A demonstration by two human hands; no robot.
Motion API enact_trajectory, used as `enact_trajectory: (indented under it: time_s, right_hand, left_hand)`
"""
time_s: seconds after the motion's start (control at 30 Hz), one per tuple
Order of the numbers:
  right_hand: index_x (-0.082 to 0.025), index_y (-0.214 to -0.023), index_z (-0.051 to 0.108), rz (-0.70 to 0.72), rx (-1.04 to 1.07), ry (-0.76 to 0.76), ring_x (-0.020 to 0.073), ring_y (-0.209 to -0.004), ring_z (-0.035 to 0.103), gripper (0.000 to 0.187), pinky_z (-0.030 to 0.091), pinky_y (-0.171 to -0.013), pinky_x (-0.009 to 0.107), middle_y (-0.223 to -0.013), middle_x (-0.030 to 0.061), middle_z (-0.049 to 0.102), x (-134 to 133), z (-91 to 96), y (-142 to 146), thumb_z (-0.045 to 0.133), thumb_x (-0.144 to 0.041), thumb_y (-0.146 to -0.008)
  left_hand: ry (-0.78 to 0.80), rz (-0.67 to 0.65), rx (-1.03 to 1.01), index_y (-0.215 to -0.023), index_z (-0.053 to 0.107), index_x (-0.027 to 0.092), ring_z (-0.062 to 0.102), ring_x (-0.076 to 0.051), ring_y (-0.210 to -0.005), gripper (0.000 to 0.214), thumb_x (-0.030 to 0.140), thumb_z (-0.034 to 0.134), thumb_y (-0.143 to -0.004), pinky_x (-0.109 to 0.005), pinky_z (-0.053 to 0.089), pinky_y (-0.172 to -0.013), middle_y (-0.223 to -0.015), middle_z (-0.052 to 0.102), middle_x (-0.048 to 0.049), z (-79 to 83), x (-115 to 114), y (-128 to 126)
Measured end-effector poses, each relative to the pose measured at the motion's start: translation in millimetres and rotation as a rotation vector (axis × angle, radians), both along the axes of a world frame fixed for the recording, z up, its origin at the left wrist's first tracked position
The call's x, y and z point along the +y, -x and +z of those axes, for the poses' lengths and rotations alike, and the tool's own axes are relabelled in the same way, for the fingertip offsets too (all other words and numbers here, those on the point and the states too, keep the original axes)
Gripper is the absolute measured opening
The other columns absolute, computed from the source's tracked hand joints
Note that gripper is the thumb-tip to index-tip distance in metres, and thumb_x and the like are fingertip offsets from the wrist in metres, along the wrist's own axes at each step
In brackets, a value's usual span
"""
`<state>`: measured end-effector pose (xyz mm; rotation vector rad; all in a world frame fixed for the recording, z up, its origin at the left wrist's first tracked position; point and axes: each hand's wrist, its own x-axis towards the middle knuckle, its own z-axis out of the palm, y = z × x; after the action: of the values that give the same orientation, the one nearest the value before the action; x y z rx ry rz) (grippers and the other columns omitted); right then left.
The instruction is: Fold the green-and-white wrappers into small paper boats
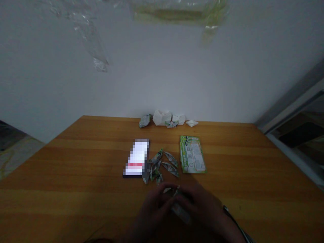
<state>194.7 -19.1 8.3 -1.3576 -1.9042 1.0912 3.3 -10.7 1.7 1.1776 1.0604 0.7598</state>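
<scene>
Close to me, at the front of the table, my left hand [158, 206] and my right hand [198, 204] meet with fingers curled in. Both pinch a small piece of folded paper [181, 213]; its exact shape is dim and partly covered by my fingers. Just beyond them lies a loose group of narrow folded paper pieces [170, 168], green, white and grey, with pointed ends. A stack of green and white printed leaflets [193, 157] rests past my right hand. To the left of the folded pieces is a phone [136, 158] with a lit, blurred screen.
The wooden table [76, 168] meets a pale wall [162, 74] with peeling tape [172, 15]. Along the wall sit a crumpled printed paper [145, 120], a white crumpled paper [161, 117], a printed folded paper [171, 124] and a small white folded paper [191, 123].
</scene>
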Motion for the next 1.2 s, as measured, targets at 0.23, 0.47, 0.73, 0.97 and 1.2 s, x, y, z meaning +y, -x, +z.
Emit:
enact_trajectory:
  time_s: [0.23,0.47,0.73,0.97,1.2]
  right_hand:
    - [-0.014,-0.066,0.067,-0.155,0.027,-0.066,0.0134,-0.051,0.056,0.04,0.036,-0.049,0.021,-0.057,0.0018,0.064,-4,-12.1,14,0.045,-0.034,-0.092]
    - [-0.013,-0.06,0.062,-0.333,0.076,-0.09,0.012,-0.047,0.051,0.043,0.033,-0.046,0.021,-0.051,0.0007,0.058,-8,-19.2,28,0.044,-0.037,-0.091]
    - [-0.014,-0.06,0.06,-0.346,0.045,-0.262,0.01,-0.045,0.051,0.042,0.033,-0.047,0.02,-0.051,0.0001,0.057,-13,-32.5,32,0.042,-0.032,-0.093]
    - [-0.014,-0.057,0.06,-0.425,0.052,-0.297,0.0097,-0.042,0.049,0.046,0.033,-0.043,0.019,-0.048,-0.0002,0.055,-10,-31.7,36,0.04,-0.033,-0.093]
    - [-0.013,-0.061,0.064,-0.461,0.148,-0.234,0.0116,-0.044,0.054,0.045,0.038,-0.043,0.018,-0.051,0.001,0.06,-8,-35.4,33,0.042,-0.036,-0.093]
  left_hand:
    - [0.11,-0.062,-0.051,-0.099,0.061,0.017,0.06,-0.016,-0.059,0.035,0.045,0.067,-0.078,-0.023,0.043,-0.055,-0.063,0.065,0.0018,-9.9,5,-2]
    - [0.041,0.05,0.064,-0.072,0.07,0.015,0.06,-0.019,-0.069,0.031,0.043,0.062,-0.08,-0.026,0.046,-0.066,-0.069,0.067,-0.0015,2.5,1,-10]
    - [0.137,0.146,0.007,-0.065,0.071,0.014,0.06,-0.019,-0.063,0.038,0.052,0.07,-0.069,-0.027,0.046,-0.064,-0.061,0.067,-0.0014,0.9,0,-14]
    - [0.184,0.165,-0.056,-0.073,0.073,0.013,0.061,-0.02,-0.065,0.041,0.053,0.07,-0.069,-0.028,0.047,-0.062,-0.065,0.069,-0.0024,-2.0,1,-15]
    - [0.121,0.136,-0.066,-0.075,0.068,0.015,0.062,-0.021,-0.069,0.038,0.053,0.067,-0.073,-0.027,0.05,-0.064,-0.067,0.066,-0.0012,-1.8,-2,-17]
